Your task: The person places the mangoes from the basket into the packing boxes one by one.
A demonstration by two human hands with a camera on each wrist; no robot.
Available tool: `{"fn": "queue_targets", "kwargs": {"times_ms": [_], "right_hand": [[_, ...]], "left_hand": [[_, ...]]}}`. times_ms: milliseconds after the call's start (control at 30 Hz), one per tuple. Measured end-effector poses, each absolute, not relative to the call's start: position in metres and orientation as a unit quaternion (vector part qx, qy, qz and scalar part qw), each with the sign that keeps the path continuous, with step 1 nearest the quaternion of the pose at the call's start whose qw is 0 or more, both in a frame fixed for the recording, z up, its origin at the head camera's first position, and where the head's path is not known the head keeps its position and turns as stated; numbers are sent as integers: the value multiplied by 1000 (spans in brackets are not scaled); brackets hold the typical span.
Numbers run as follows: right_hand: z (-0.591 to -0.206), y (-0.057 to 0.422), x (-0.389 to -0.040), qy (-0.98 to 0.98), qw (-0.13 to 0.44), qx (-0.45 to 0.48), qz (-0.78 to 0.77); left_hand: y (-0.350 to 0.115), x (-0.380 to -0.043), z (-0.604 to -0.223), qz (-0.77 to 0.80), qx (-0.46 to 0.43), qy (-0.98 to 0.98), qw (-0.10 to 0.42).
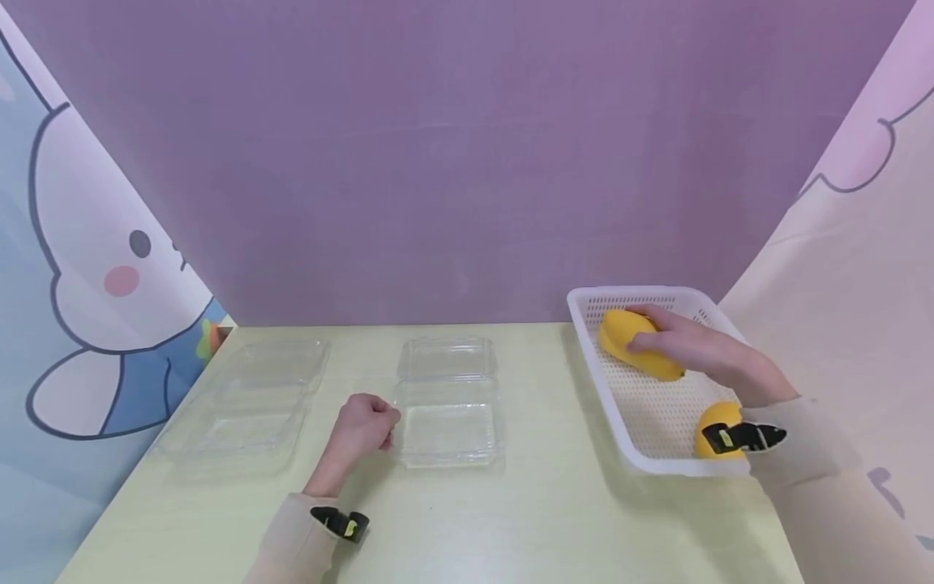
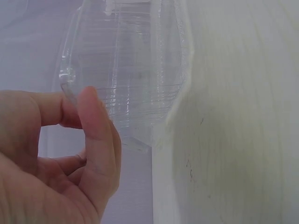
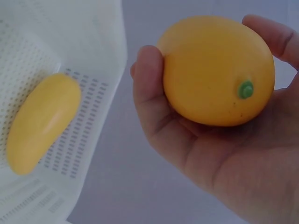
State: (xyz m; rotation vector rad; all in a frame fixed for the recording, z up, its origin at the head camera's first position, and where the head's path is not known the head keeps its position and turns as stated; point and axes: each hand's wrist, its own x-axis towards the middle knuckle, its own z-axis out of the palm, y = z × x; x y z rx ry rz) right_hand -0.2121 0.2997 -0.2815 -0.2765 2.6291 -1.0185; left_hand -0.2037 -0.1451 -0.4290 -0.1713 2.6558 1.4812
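My left hand [image 1: 362,422] is at the left side of an opened clear plastic clamshell box [image 1: 448,430] on the table. In the left wrist view, thumb and forefinger pinch the edge of the clear box [image 2: 126,60]. My right hand [image 1: 682,337] grips a yellow mango [image 1: 649,365] over the white basket at the right. From the right wrist view, the held mango [image 3: 215,70] shows a green stem end, with fingers and thumb curled round it. A second mango [image 3: 44,123] lies in the basket, partly hidden by my right wrist in the head view.
The white perforated basket [image 1: 609,414] stands at the table's right side. More opened clear plastic boxes [image 1: 248,430] lie at the left; whether they are stacked is hard to tell. A purple panel [image 1: 467,162] rises behind the pale table [image 1: 467,527].
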Motion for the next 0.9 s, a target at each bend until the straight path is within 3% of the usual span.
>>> {"fn": "queue_targets", "kwargs": {"times_ms": [900], "right_hand": [[-272, 252, -187, 908, 116, -111, -386]], "left_hand": [[-140, -202, -429, 514, -56, 854, 64]]}}
